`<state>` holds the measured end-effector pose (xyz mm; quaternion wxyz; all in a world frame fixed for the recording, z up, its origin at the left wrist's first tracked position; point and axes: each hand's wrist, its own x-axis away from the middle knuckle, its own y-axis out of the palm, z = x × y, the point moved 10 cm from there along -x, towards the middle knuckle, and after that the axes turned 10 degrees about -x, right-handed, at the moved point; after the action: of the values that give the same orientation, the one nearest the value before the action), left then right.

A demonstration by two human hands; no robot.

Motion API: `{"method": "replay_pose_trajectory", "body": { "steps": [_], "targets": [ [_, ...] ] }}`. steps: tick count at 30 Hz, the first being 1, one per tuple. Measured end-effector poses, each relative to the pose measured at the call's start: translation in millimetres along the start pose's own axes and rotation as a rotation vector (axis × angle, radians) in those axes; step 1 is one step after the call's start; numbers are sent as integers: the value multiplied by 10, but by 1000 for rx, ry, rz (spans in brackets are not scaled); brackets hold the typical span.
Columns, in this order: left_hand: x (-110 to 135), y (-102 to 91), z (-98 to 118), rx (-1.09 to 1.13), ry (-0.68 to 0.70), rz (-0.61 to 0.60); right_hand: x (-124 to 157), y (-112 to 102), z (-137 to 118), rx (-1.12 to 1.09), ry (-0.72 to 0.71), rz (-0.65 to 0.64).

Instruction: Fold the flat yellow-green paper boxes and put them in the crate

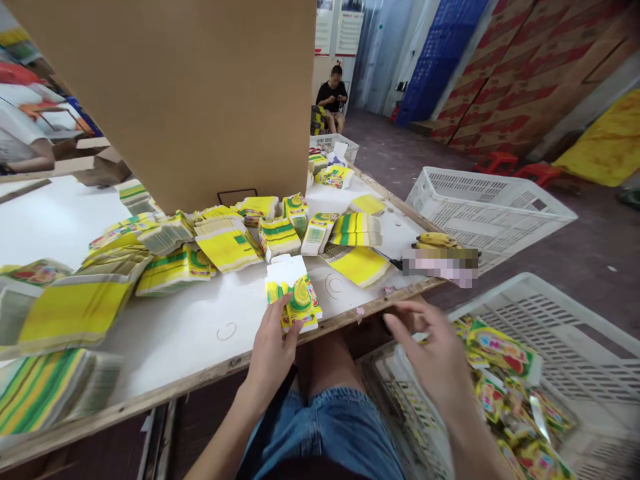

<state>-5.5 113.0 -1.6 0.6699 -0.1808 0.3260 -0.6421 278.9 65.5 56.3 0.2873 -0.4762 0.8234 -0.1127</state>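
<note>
My left hand (pixel 274 343) rests at the table's front edge, thumb and fingers closed on a small yellow-green carton (pixel 303 293) with a fruit picture. White flaps (pixel 286 268) stick up at the far end of the cartons under it. My right hand (pixel 430 347) is slightly blurred, over the near edge of a white crate to the right of the table. Its thumb and index finger are apart, and I see nothing between them. Filled yellow-green packs (pixel 505 350) lie in that crate (pixel 575 320).
Bundles of flat yellow-green cartons (pixel 227 247) spread across the white table (pixel 185 333). A large brown cardboard box (pixel 200 100) stands behind them. Bananas (pixel 436 240) lie at the right corner. Another white crate (pixel 480 207) stands beyond. A seated person (pixel 333 97) is farther back.
</note>
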Motion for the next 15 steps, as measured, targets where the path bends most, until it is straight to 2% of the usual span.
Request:
{"method": "replay_pose_trajectory", "body": {
  "steps": [3,5,6,8,12,14,15],
  "targets": [
    [19,43,-86,0,-14,-44,63,909,219,-283,211,-196],
    [40,51,-111,52,-30,-62,102,1358,264,-477,294,-243],
    [47,44,-117,87,-39,-63,109,1490,269,-534,314,-252],
    [48,7,-121,162,-60,-48,108,1570,279,-590,333,-249],
    [17,-102,-105,434,-121,66,158,1394,301,-719,404,-251],
    [5,-19,-93,677,-174,38,261,1380,289,-862,506,-298],
    [6,76,-74,811,-205,-24,324,1403,270,-930,561,-327]
  ]
}}
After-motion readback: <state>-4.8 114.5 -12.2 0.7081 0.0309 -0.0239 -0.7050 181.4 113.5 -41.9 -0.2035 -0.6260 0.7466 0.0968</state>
